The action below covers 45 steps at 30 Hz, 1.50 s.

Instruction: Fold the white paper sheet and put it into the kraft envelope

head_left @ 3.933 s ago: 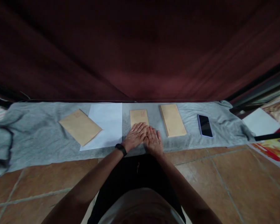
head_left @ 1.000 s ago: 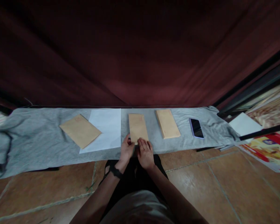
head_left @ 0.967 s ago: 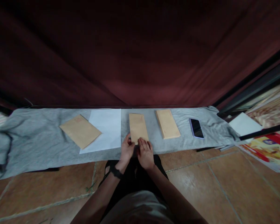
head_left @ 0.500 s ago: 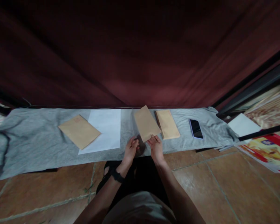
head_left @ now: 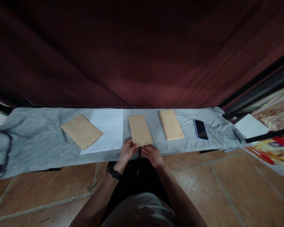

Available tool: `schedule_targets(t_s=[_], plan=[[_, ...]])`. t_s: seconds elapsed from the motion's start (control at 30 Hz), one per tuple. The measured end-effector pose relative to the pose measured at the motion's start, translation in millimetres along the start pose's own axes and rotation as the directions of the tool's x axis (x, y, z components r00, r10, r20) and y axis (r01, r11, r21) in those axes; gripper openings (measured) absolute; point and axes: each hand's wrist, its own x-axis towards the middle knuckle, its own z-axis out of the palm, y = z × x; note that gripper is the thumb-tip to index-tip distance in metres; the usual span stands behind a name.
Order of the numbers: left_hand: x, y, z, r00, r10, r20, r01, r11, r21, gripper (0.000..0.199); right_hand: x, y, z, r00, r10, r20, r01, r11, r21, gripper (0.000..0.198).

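A brown paper envelope (head_left: 140,129) with a faint reddish print near its far right corner is at the middle of the grey cloth. My left hand (head_left: 128,150), with a dark band on the wrist, pinches its near left corner. Along the near right edge, my right hand (head_left: 153,155) has its fingers closed on the same envelope. To the right lies a thick stack of brown envelopes (head_left: 171,125). Another brown envelope (head_left: 82,131) lies at an angle on the left, partly covering a white sheet of paper (head_left: 110,129).
A phone (head_left: 201,129) in a purple case lies right of the stack. The narrow cloth-covered surface (head_left: 37,138) runs along a dark red curtain (head_left: 142,63). At the far right are a white card (head_left: 251,126) and a colourful printed package (head_left: 274,153). Tiled floor (head_left: 198,186) lies below.
The envelope has moved left and down, turned straighter, and now shows its printed side. My left hand has taken hold of its corner, while my right hand has shifted slightly left along the near edge.
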Motion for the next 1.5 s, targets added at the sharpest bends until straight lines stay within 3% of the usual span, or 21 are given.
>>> schedule_targets(t_s=[0.13, 0.2, 0.23, 0.3, 0.37, 0.47, 0.57, 0.63, 0.7, 0.8, 0.87, 0.93, 1.0, 1.17, 1.23, 1.5], plan=[[3.6, 0.7, -10.6, 1.0, -0.025, -0.012, 0.026, 0.998, 0.062, 0.026, -5.4, -1.3, -16.1, 0.997, -0.063, -0.047, 0.047, 0.954, -0.295, 0.029], [3.6, 0.3, -12.7, 0.999, -0.032, -0.007, 0.033, 0.996, 0.081, 0.026, -7.4, -4.8, -23.1, 0.975, -0.209, -0.071, 0.154, 0.874, -0.461, 0.028], [3.4, 0.0, -13.1, 0.999, -0.035, -0.004, 0.035, 0.996, 0.087, 0.027, -8.3, -7.1, -26.1, 0.95, -0.307, -0.047, 0.229, 0.794, -0.563, 0.028], [3.0, -0.5, -13.1, 0.999, -0.038, 0.0, 0.038, 0.995, 0.094, 0.028, -9.6, -11.9, -30.8, 0.878, -0.469, 0.099, 0.372, 0.536, -0.758, 0.032], [2.5, -0.4, -12.9, 0.999, -0.04, 0.008, 0.038, 0.993, 0.114, 0.029, -10.3, -15.2, -34.1, 0.825, -0.492, 0.277, 0.461, 0.304, -0.833, 0.037], [0.2, 1.3, -14.0, 0.999, -0.041, 0.017, 0.037, 0.984, 0.176, 0.027, -10.8, -14.9, -38.0, 0.787, -0.435, 0.438, 0.531, 0.116, -0.839, 0.043], [-4.8, 4.6, -17.6, 0.999, 0.028, -0.029, -0.013, 0.911, 0.412, 0.021, -10.9, -9.6, -41.6, 0.768, -0.414, 0.489, 0.546, 0.024, -0.837, 0.046], [-8.1, 8.3, -19.8, 0.985, 0.151, -0.089, -0.061, 0.772, 0.633, 0.017, -10.4, -4.7, -43.7, 0.755, -0.425, 0.499, 0.55, -0.004, -0.835, 0.047], [-7.6, 13.6, -19.7, 0.944, 0.32, -0.075, -0.148, 0.617, 0.773, 0.015, -9.2, 0.4, -45.3, 0.738, -0.45, 0.503, 0.556, -0.017, -0.831, 0.048], [6.5, 23.7, -13.5, 0.832, 0.538, 0.133, -0.393, 0.404, 0.826, 0.027, -6.9, 6.3, -46.8, 0.707, -0.501, 0.499, 0.568, -0.02, -0.823, 0.049], [24.2, 29.4, -6.0, 0.747, 0.601, 0.283, -0.525, 0.273, 0.806, 0.035, -6.0, 7.9, -47.4, 0.693, -0.517, 0.502, 0.578, -0.016, -0.816, 0.049], [43.3, 31.6, 2.6, 0.688, 0.598, 0.412, -0.605, 0.158, 0.78, 0.043, -5.9, 7.7, -47.8, 0.687, -0.516, 0.511, 0.591, -0.012, -0.807, 0.049], [58.0, 29.5, 10.8, 0.658, 0.526, 0.539, -0.663, 0.066, 0.746, 0.048, -6.6, 6.5, -47.8, 0.686, -0.51, 0.519, 0.597, -0.012, -0.802, 0.05], [68.7, 16.8, 22.4, 0.519, 0.366, 0.773, -0.805, -0.096, 0.586, 0.05, -8.6, 4.5, -45.4, 0.701, -0.503, 0.505, 0.577, -0.016, -0.817, 0.049], [73.4, 15.2, 22.1, 0.506, 0.353, 0.787, -0.812, -0.112, 0.573, 0.05, -9.3, 4.2, -43.7, 0.713, -0.496, 0.495, 0.565, -0.012, -0.825, 0.048], [132.9, 29.0, 11.9, 0.59, 0.399, 0.702, -0.735, -0.096, 0.672, 0.061, -11.4, 1.5, -40.5, 0.738, -0.468, 0.485, 0.543, -0.014, -0.84, 0.049]])
